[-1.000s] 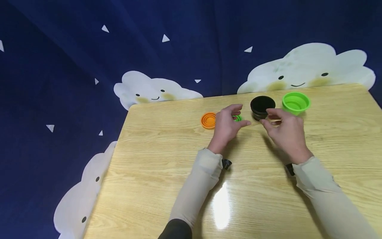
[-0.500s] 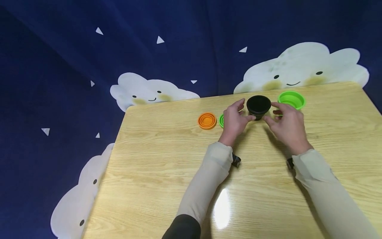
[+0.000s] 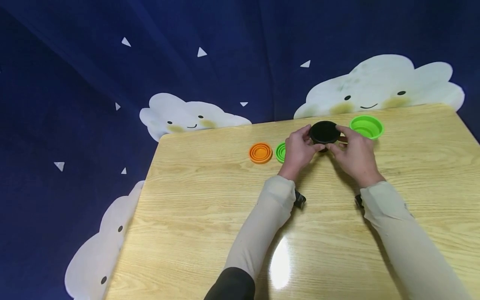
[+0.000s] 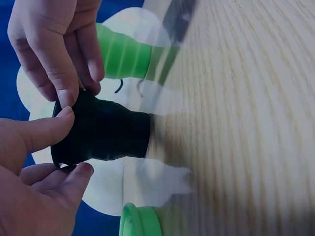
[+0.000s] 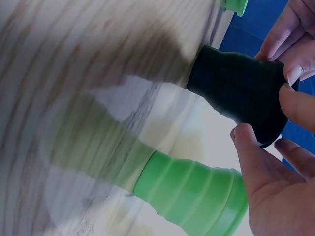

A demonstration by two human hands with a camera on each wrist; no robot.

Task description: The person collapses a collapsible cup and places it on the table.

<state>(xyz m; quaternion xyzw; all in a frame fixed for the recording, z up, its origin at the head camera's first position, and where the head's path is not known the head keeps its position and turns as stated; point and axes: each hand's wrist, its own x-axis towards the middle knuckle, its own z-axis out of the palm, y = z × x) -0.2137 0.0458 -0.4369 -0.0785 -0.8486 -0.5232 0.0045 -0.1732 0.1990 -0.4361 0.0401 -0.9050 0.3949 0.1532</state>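
Head view: black cup [image 3: 324, 132] between both grips [image 3: 298, 151] [image 3: 355, 155]

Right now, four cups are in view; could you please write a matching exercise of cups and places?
1. orange cup
2. black cup
3. flat green cup
4. tall green cup

In the head view:
A. held by left hand and right hand
B. farthest right
C. farthest left
D. second from left

Pairs: 1-C, 2-A, 3-D, 4-B
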